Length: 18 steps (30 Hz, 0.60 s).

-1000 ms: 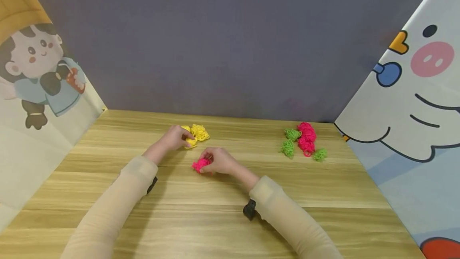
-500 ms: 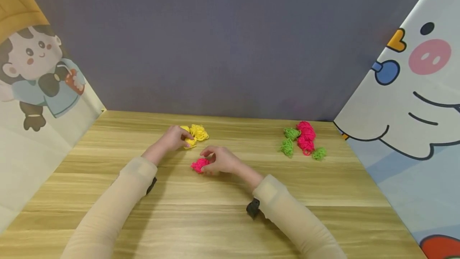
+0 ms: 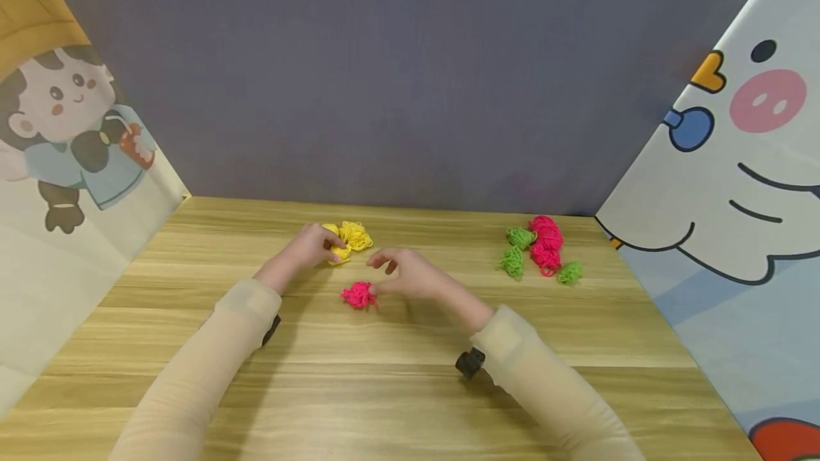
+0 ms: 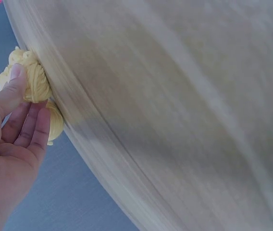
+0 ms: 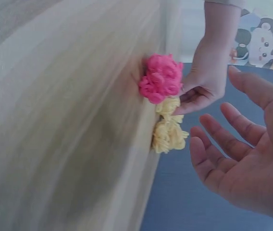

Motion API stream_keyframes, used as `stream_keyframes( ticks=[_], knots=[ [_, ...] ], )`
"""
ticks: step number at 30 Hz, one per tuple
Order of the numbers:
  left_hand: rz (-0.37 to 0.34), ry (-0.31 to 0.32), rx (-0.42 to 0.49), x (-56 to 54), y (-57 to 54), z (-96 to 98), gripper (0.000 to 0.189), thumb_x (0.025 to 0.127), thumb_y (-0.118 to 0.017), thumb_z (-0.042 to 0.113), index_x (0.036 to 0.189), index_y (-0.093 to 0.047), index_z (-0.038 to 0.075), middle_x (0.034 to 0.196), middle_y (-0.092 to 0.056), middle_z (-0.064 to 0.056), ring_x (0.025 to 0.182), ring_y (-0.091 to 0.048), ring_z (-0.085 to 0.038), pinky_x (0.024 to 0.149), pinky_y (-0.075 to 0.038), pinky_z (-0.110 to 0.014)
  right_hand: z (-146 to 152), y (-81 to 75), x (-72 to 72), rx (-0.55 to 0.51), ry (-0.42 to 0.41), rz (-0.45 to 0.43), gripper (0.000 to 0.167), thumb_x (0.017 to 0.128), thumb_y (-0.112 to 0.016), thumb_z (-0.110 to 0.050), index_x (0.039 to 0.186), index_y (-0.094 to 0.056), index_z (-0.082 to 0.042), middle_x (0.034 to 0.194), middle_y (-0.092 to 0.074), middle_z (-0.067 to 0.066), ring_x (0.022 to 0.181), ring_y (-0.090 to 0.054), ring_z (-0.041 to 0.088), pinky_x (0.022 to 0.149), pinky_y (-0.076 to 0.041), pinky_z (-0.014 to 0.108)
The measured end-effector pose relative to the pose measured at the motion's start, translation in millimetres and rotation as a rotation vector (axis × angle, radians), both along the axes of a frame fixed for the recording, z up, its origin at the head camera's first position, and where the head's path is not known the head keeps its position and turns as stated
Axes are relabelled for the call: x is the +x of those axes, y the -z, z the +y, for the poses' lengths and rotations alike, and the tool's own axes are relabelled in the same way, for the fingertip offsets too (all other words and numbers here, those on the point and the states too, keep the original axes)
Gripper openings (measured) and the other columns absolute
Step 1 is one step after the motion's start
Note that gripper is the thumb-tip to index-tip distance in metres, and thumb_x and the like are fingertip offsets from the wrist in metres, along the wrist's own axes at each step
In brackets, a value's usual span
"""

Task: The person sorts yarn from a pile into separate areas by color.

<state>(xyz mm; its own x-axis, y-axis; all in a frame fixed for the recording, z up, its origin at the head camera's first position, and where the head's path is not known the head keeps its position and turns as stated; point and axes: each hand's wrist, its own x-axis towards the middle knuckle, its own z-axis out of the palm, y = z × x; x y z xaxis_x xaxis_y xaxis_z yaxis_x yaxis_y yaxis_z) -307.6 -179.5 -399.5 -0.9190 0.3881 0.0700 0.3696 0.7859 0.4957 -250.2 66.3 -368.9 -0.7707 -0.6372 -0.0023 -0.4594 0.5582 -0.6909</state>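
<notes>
A person's left hand point(image 3: 310, 245) pinched yellow yarn point(image 3: 340, 255) while the right hand point(image 3: 413, 274) spread beside pink yarn point(image 3: 359, 295).
In the head view, the yellow yarn lay on the worktop point(image 3: 359, 390) left of the frame's middle, a second yellow bundle point(image 3: 356, 235) against it; the pink yarn lay below, just beside the right thumb, and green bundles point(image 3: 512, 262) lay near a larger pink bundle point(image 3: 546, 245) right of the middle. In the left wrist view, the left grip closed thumb and fingers on the yellow yarn at upper left. In the right wrist view, the right grip was spread at the right, apart from the pink yarn at upper middle.
</notes>
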Motion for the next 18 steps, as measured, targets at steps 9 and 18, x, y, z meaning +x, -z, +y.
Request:
stream_keyframes(
  ticks=[9, 18],
  knots=[
    [-0.014, -0.005, -0.005, 2.4, -2.1, 0.9, 0.023, 0.077, -0.076, 0.008, 0.1, -0.074, 0.005, 0.089, -0.071, -0.007, 0.074, -0.056, -0.016, 0.067, -0.048, -0.03, 14.9, -17.6, 6.8, 0.0, -0.013, 0.073, 0.041, 0.08, -0.076, -0.023, 0.116, -0.062, -0.008, 0.117, -0.064, 0.006, 0.104, -0.058, 0.027, 0.085, -0.051, 0.033],
    [-0.011, -0.011, -0.013, 2.7, -1.8, 1.5, 0.023, 0.077, -0.077, 0.01, 0.099, -0.074, 0.006, 0.085, -0.07, -0.005, 0.074, -0.055, -0.015, 0.069, -0.048, -0.031, 34.5, -40.3, 12.2, -0.028, 0.008, 0.152, 0.038, 0.08, -0.076, -0.025, 0.112, -0.064, -0.009, 0.111, -0.066, 0.003, 0.098, -0.06, 0.024, 0.071, -0.052, 0.023]
  ],
)
